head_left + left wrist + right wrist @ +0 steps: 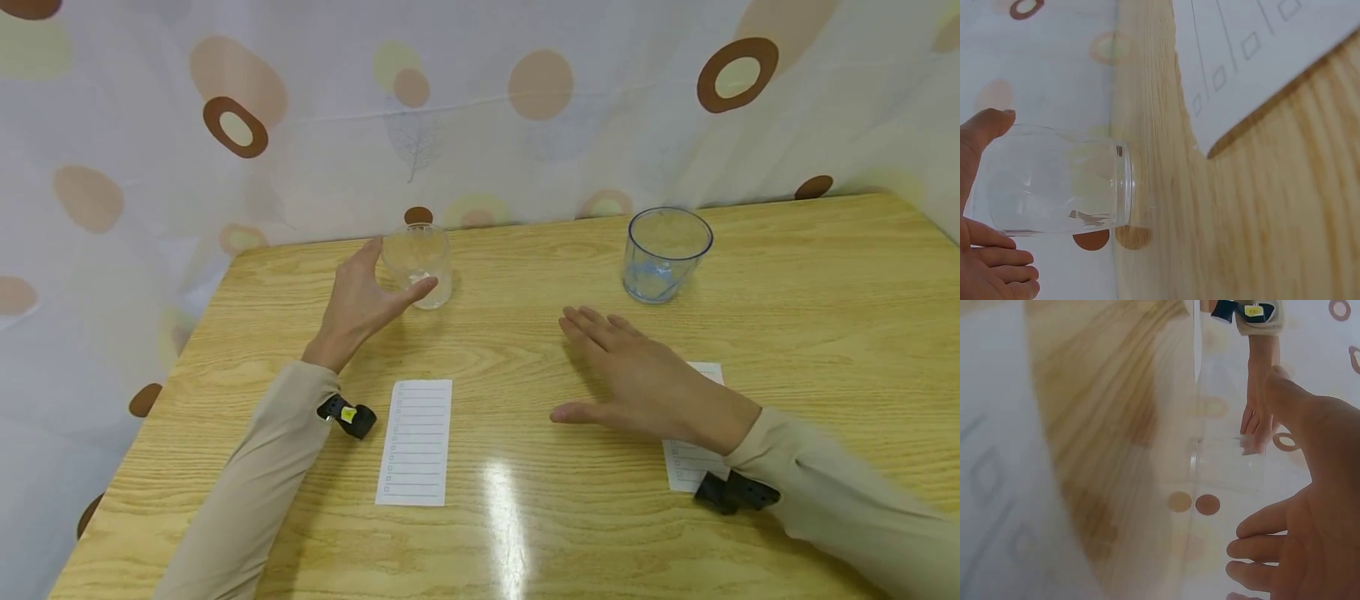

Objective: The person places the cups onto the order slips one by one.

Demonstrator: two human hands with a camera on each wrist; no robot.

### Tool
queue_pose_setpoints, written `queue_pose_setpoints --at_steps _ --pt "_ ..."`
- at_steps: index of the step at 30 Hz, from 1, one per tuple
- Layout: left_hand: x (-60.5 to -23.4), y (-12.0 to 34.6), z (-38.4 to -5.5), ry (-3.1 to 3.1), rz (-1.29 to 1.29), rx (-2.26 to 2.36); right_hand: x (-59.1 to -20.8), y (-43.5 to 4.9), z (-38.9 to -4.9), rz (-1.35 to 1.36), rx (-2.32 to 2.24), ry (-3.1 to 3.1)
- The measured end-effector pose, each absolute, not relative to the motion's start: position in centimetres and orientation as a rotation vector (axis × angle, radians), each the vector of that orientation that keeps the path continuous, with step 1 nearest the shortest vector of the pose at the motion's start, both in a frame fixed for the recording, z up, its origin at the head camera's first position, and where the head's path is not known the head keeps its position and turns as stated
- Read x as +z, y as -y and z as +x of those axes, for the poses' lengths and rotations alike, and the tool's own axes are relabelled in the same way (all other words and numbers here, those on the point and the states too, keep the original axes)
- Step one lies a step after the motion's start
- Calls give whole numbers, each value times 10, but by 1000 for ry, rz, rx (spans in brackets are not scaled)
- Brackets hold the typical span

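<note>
A clear glass [433, 258] stands upright at the back left of the wooden table. My left hand [362, 296] is at its near left side, thumb and fingers spread about it. In the left wrist view the glass [1060, 181] lies between thumb and fingertips; whether they press on it is unclear. Over the right part of the table, my right hand [637, 383] stretches out with straight fingers and holds nothing. Beyond its fingertips stands a clear cup with a blue rim [666, 258]. Beneath that hand a lined paper slip [690, 471] is partly hidden.
Another lined slip with small checkboxes [415, 446] lies in front of the left hand. A patterned curtain [480, 150] hangs along the back and left edges of the table [517, 350]. Each wrist carries a small black camera.
</note>
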State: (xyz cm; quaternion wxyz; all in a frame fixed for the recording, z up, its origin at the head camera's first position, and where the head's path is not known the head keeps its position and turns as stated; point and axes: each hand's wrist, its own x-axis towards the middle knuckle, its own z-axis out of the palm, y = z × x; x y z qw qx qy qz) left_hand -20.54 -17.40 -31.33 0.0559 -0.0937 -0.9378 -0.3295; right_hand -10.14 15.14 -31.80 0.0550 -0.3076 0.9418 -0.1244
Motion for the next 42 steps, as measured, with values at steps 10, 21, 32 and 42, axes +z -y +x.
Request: queue_pose_setpoints --at_steps 10,21,32,42 --pt "-314 172 -208 2842 -285 -975 -322 -122 -100 -1028 -399 -2797" --pt "-317 171 -210 2845 -265 -977 -326 -88 -94 -1113 -418 -2678" --pt "-318 169 -209 2815 -244 -1086 -329 -50 -91 -1198 -327 -2576" --pt "-318 168 -207 2734 -223 -1253 -333 -33 -87 -1150 -286 -2536"
